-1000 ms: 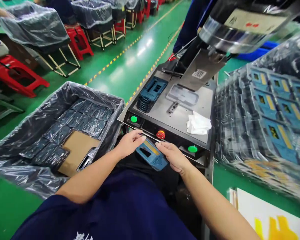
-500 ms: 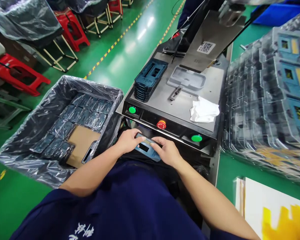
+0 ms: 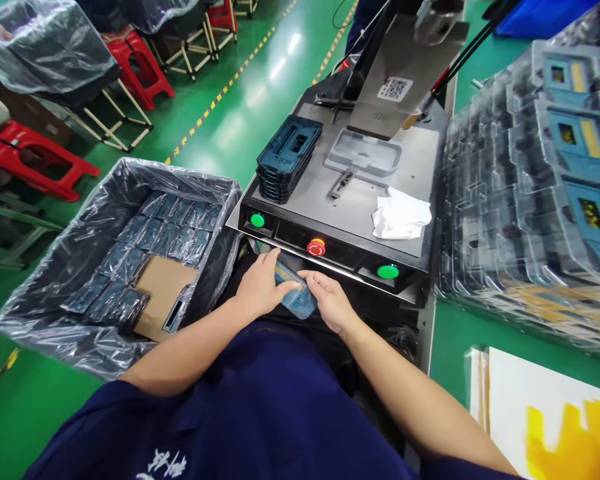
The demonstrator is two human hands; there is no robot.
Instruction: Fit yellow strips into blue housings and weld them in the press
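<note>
Close to my body, below the machine's front edge, I hold a blue plastic panel (image 3: 300, 303) with a yellowish strip on it. My left hand (image 3: 261, 285) grips its left side, thumb across the face. At the upper right edge, my right hand (image 3: 330, 300) pinches the panel between thumb and fingers. Part of the panel is hidden by my left hand. A stack of dark blue panels (image 3: 289, 150) stands on the machine's metal plate (image 3: 353, 213), left of a pale recessed fixture (image 3: 364, 157).
A plastic-lined bin (image 3: 115, 180) with wrapped panels and cardboard is at left. The machine front carries green buttons (image 3: 257, 220) and a red emergency stop button (image 3: 316, 247). White cloth (image 3: 403, 215) lies on the plate. Stacked clear trays (image 3: 510, 200) stand right; red stools (image 3: 45, 160) at far left.
The panel has turned in my hands, and its dark window is now covered by my left hand. My left thumb has come across its face. The camera view has shifted slightly.
</note>
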